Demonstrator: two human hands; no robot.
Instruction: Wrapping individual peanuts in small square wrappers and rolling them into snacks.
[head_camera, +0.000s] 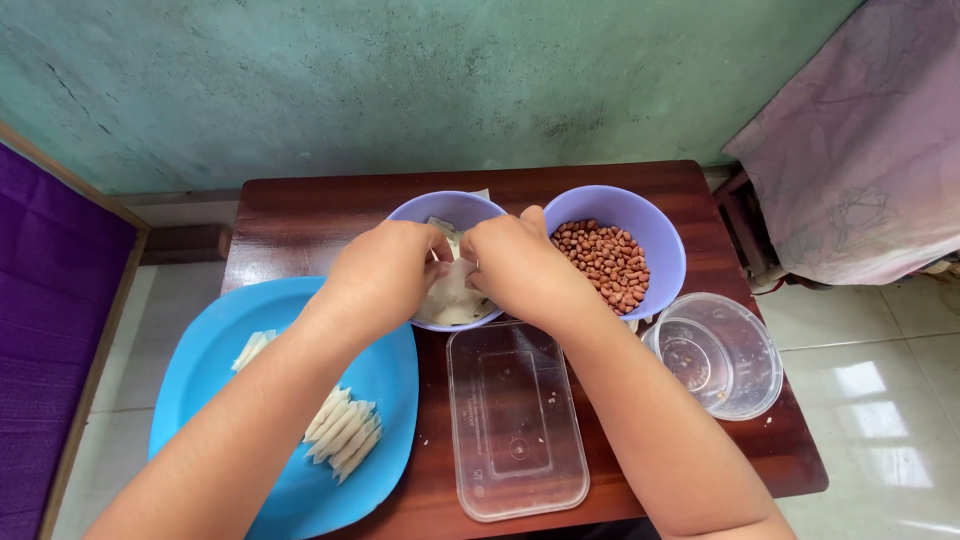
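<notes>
My left hand (385, 268) and my right hand (515, 262) meet over a lilac bowl (455, 207) and together pinch a pale thin wrapper sheet (450, 292) that lies in it. More pale sheets show inside that bowl. To the right stands a second lilac bowl (655, 225) filled with brown peanuts (605, 262). Under my left forearm a blue plate (220, 350) carries several folded pale wrapper pieces (345, 430).
A clear rectangular plastic container (515, 420) sits at the front middle of the dark wooden table (300, 215). A clear round tub (720, 352) stands at the right. Green wall behind, purple cushion (50, 300) at left, draped pink cloth (860, 140) at right.
</notes>
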